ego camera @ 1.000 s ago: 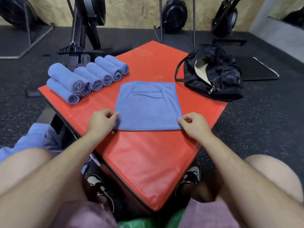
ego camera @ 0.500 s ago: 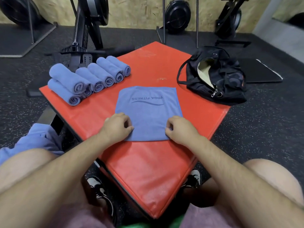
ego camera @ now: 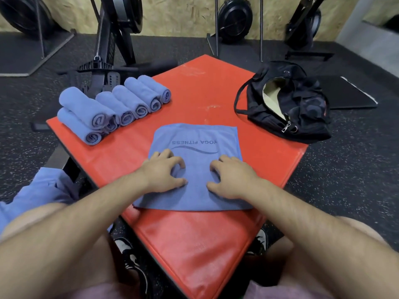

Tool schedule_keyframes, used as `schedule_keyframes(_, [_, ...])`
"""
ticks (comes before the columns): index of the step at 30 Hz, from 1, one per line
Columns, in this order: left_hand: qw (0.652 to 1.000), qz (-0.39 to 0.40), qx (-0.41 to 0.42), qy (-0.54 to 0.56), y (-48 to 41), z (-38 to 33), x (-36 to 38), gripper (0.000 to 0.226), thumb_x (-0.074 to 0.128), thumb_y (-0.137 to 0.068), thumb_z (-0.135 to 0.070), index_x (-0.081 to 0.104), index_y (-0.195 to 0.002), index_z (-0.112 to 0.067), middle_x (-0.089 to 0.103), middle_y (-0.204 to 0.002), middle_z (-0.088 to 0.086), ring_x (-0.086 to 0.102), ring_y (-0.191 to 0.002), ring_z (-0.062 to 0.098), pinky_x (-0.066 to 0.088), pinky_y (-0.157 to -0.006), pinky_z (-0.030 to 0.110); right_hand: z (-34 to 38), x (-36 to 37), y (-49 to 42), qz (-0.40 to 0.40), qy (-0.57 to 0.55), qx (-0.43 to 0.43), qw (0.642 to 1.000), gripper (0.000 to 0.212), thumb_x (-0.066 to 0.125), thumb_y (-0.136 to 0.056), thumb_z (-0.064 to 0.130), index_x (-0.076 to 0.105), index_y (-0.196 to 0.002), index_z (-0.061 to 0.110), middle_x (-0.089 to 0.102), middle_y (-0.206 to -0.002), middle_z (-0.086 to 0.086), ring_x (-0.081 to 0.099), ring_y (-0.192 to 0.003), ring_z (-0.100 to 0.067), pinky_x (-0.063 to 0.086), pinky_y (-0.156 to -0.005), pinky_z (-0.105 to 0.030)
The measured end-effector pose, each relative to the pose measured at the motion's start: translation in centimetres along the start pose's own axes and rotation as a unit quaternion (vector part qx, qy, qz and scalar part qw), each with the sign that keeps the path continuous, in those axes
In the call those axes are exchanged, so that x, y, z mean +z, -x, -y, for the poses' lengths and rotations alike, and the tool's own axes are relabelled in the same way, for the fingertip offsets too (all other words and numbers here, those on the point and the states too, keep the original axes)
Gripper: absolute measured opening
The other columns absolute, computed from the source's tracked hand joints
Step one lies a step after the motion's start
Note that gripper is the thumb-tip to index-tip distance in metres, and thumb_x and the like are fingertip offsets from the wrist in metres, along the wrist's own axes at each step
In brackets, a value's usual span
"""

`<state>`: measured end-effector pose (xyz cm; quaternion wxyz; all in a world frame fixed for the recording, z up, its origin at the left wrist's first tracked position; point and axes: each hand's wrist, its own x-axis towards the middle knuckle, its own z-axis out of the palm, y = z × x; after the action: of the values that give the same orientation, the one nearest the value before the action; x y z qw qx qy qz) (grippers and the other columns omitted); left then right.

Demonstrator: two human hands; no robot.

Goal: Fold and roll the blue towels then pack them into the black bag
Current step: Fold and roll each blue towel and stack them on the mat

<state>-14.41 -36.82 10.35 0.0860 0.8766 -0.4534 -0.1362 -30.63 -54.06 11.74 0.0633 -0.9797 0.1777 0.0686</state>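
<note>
Pressing one flat towel (ego camera: pixel 197 186): left hand (ego camera: pixel 164 172), right hand (ego camera: pixel 233 176); seven rolled towels (ego camera: pixel 129 100) nearby.

Under your fingers (ego camera: pixel 165 153) lies a red padded tabletop (ego camera: pixel 194 244), scuffed pale on its far side. Beyond your fingers to the left, a black exercise machine (ego camera: pixel 110 50) stands on the speckled rubber floor (ego camera: pixel 345 180). Straight ahead, a black fan wheel (ego camera: pixel 235 18) sits before a chipboard wall (ego camera: pixel 183 14). Far right lies a flat black mat (ego camera: pixel 349 93). Nearer you than your fingers, a black-and-white sneaker (ego camera: pixel 129 253) shows beside the tabletop's edge.
</note>
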Motion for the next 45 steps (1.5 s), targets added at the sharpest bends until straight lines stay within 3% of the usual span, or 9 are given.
schedule_keyframes(9, [0.998, -0.054, 0.015, 0.006, -10.0, 3.1, -3.3, 0.04, 0.053, -0.098, -0.045, 0.052, -0.136, -0.035, 0.045, -0.139, -0.005, 0.041, -0.127, 0.025, 0.034, -0.105, 0.043, -4.8, -2.3, -9.8, -0.048, -0.03, -0.002, 0.998, 0.045, 0.051, -0.098, 0.039, 0.05, -0.14, 0.024, 0.05, -0.14, 0.001, 0.044, -0.132, -0.025, 0.037, -0.102, -0.04])
schedule_keyframes(14, [0.997, -0.076, -0.003, 0.008, -14.0, 4.6, -2.7, 0.025, 0.051, -0.099, -0.035, 0.061, -0.121, -0.029, 0.052, -0.121, -0.002, 0.046, -0.119, 0.026, 0.035, -0.094, 0.04, -6.2, -1.9, -13.7, -0.044, -0.041, 0.024, 0.998, 0.033, 0.053, -0.096, 0.033, 0.058, -0.128, 0.027, 0.056, -0.128, 0.001, 0.05, -0.122, -0.025, 0.036, -0.098, -0.04])
schedule_keyframes(18, [0.998, -0.053, 0.019, -0.024, -15.0, 5.3, -4.0, 0.014, 0.059, -0.092, -0.042, 0.057, -0.098, -0.029, 0.053, -0.093, -0.011, 0.054, -0.102, 0.021, 0.03, -0.079, 0.035, -7.2, -2.4, -15.1, 0.002, -0.043, 0.061, 0.997, 0.024, 0.058, -0.088, 0.045, 0.055, -0.105, 0.029, 0.056, -0.108, 0.003, 0.053, -0.107, -0.025, 0.033, -0.091, -0.041])
schedule_keyframes(22, [0.997, -0.029, 0.002, -0.072, -15.3, 6.7, -4.7, 0.033, 0.057, -0.088, -0.059, 0.053, -0.085, -0.027, 0.061, -0.088, -0.012, 0.053, -0.092, 0.019, 0.033, -0.077, 0.035, -8.5, -2.4, -15.5, 0.02, -0.072, 0.063, 0.995, 0.021, 0.06, -0.083, 0.043, 0.05, -0.082, 0.026, 0.053, -0.094, 0.004, 0.051, -0.093, -0.025, 0.038, -0.086, -0.039])
schedule_keyframes(26, [0.999, 0.013, -0.028, -0.041, -15.2, 6.6, -5.1, 0.038, 0.06, -0.088, -0.058, 0.056, -0.084, -0.02, 0.06, -0.087, -0.003, 0.056, -0.084, 0.022, 0.042, -0.072, 0.033, -9.0, -2.9, -15.0, -0.034, -0.172, 0.021, 0.984, 0.018, 0.065, -0.077, 0.03, 0.049, -0.077, 0.021, 0.058, -0.077, 0.003, 0.054, -0.071, -0.021, 0.044, -0.066, -0.038])
schedule_keyframes(28, [0.998, 0.037, -0.042, -0.041, -15.0, 6.4, -5.4, 0.04, 0.061, -0.088, -0.058, 0.058, -0.086, -0.018, 0.059, -0.084, -0.004, 0.056, -0.083, 0.022, 0.042, -0.07, 0.032, -9.2, -3.4, -14.7, -0.037, -0.209, 0.032, 0.977, 0.019, 0.069, -0.078, 0.025, 0.051, -0.082, 0.022, 0.06, -0.078, 0.001, 0.049, -0.064, -0.017, 0.043, -0.062, -0.036])
schedule_keyframes(32, [0.998, 0.052, -0.022, 0.025, -14.7, 7.2, -5.5, 0.035, 0.07, -0.085, -0.049, 0.057, -0.081, -0.017, 0.06, -0.09, 0.002, 0.057, -0.083, 0.021, 0.049, -0.076, 0.036, -9.9, -3.5, -14.4, -0.012, -0.212, 0.056, 0.975, 0.026, 0.074, -0.08, 0.022, 0.056, -0.1, 0.023, 0.06, -0.092, 0.005, 0.054, -0.075, -0.013, 0.045, -0.068, -0.032])
schedule_keyframes(36, [0.99, 0.031, -0.019, 0.139, -13.8, 7.7, -5.9, 0.031, 0.081, -0.08, -0.03, 0.053, -0.083, -0.018, 0.055, -0.075, -0.003, 0.047, -0.064, 0.014, 0.038, -0.059, 0.031, -10.9, -3.8, -14.2, -0.024, -0.215, 0.084, 0.973, 0.006, 0.07, -0.08, 0.023, 0.066, -0.084, 0.021, 0.067, -0.081, 0.003, 0.056, -0.07, -0.013, 0.047, -0.066, -0.031])
schedule_keyframes(45, [0.994, -0.081, 0.001, 0.074, -14.6, 8.9, -4.9, 0.016, 0.064, -0.094, -0.031, 0.054, -0.085, -0.022, 0.058, -0.081, -0.009, 0.052, -0.077, 0.015, 0.036, -0.067, 0.031, -11.2, -2.8, -15.4, -0.072, -0.175, 0.13, 0.973, 0.01, 0.059, -0.086, 0.024, 0.063, -0.08, 0.016, 0.068, -0.085, 0.001, 0.061, -0.083, -0.021, 0.049, -0.072, -0.035])
